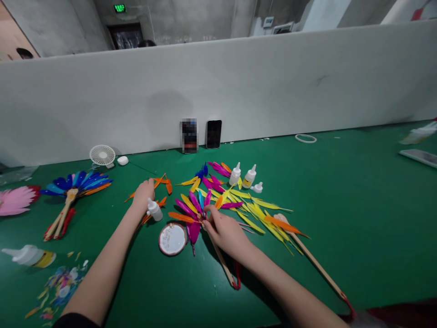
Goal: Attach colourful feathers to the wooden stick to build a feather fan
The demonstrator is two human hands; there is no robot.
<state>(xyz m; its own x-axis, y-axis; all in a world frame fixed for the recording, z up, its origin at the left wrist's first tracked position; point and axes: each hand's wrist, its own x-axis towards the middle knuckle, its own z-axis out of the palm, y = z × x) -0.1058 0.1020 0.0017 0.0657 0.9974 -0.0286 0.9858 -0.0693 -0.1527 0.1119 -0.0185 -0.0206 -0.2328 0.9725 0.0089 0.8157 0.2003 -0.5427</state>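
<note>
Forearms (pixel 273 278), two: slanting forward. Feather fan (pixel 194 202), one: lying right of the left hand (pixel 145 193), its wooden handle (pixel 222 262) pointing nearward; the right hand (pixel 225 230), nearer it, is gripping the hub in a narrow pinch. Orange feathers (pixel 169 186): lying beside the left hand, whose grip cannot be told.

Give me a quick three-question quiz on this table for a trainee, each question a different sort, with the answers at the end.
1. True or false: the right hand is touching the blue-feathered fan.
2. Which feathers are nearest the left hand?
a) pink
b) orange
c) yellow
3. Fill the gap: the phone with the plain black screen stands against the white ____.

Key:
1. False; its fingers are at the multicoloured fan with magenta feathers.
2. b; the orange feathers lie right beside it.
3. partition.
</note>
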